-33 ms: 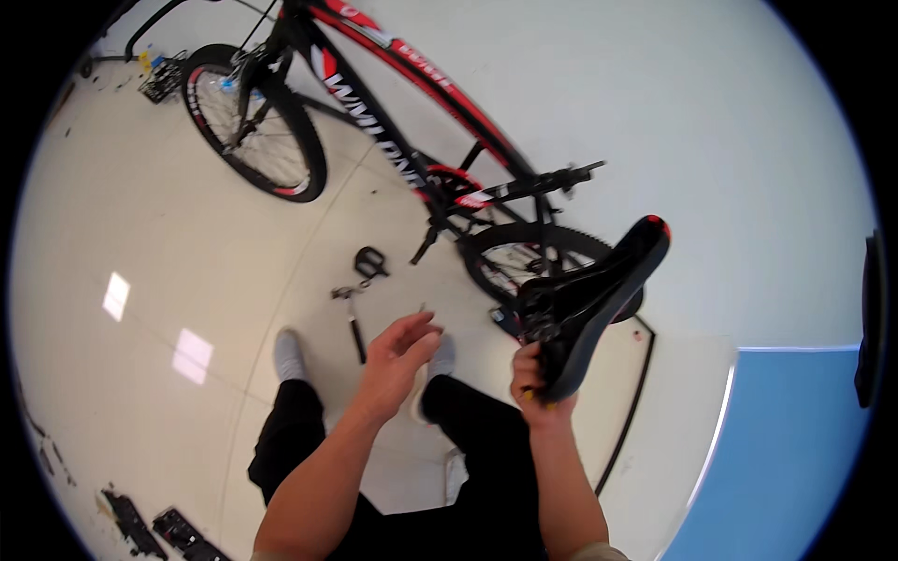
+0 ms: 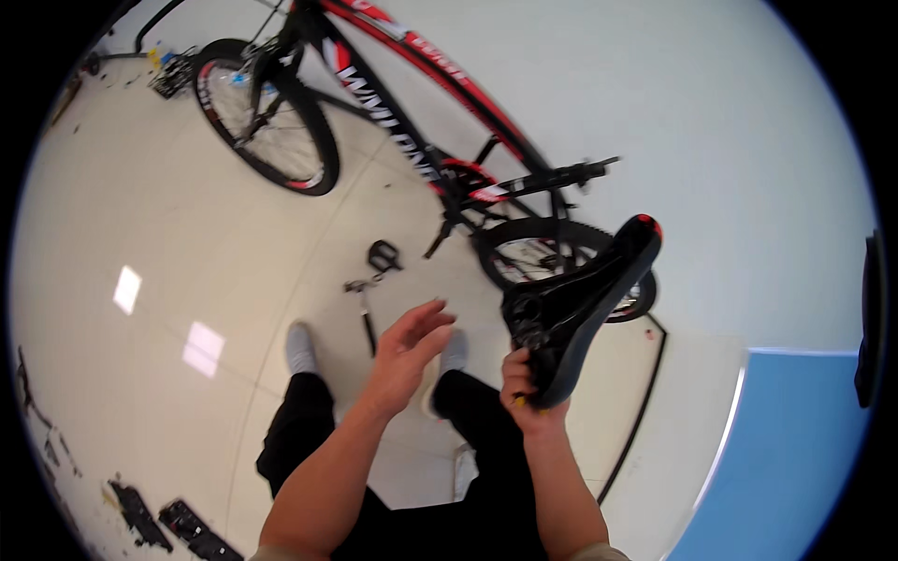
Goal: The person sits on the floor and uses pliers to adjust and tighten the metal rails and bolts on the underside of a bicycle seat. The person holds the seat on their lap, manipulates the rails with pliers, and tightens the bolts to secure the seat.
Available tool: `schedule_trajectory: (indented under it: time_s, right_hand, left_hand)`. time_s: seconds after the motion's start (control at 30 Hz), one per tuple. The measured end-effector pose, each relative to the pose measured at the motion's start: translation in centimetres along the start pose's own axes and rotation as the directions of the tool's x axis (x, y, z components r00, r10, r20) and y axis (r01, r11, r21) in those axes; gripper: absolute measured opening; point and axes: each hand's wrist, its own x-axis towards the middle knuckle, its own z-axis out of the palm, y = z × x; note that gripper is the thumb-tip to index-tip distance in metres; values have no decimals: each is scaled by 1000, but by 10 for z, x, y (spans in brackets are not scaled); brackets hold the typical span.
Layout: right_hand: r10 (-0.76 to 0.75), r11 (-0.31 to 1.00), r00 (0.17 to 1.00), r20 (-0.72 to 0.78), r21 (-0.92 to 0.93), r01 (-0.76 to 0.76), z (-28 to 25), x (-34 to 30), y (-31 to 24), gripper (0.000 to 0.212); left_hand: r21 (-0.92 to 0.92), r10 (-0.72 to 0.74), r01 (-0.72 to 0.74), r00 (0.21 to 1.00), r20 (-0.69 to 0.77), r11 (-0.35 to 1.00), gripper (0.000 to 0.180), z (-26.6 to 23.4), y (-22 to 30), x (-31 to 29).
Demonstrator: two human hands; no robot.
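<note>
My right hand grips a black bicycle saddle at its wide rear end, its underside turned up to the left and its red-tipped nose pointing away from me. The fingers are partly hidden behind the saddle and its clamp. My left hand is empty, fingers stretched and slightly apart, to the left of the saddle. Beyond both hands stands a black and red bicycle by the pale wall. On the floor past my left hand lie a black pedal and a long dark-handled tool with a metal head.
The bicycle's rear wheel is partly behind the saddle; its other wheel is at the far left. Black trays lie at lower left. A dark strip runs along the wall, near a blue panel on the right.
The saddle in my right hand has shifted slightly left, relative to the bicycle behind it. The whole background sits a little further right in view. My left hand stays empty.
</note>
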Motion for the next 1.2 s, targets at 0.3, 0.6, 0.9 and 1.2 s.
schedule_trajectory:
  time_s: [0.3, 0.6, 0.9, 1.2]
  right_hand:
    - [441, 897, 894, -80, 70, -436, -33, 33, 60, 51]
    - [391, 881, 906, -165, -217, -420, -47, 48, 61, 49]
    - [380, 815, 886, -265, -357, -457, -57, 52, 59, 43]
    - [-83, 562, 914, -396, -777, -285, -64, 53, 69, 29]
  left_hand:
    - [96, 200, -227, 952, 232, 969, 48, -34, 27, -6]
    - [581, 404, -435, 895, 190, 688, 47, -22, 23, -10]
    - [689, 569, -486, 812, 129, 538, 52, -19, 13, -12]
    - [838, 679, -470, 714, 174, 279, 50, -21, 18, -13]
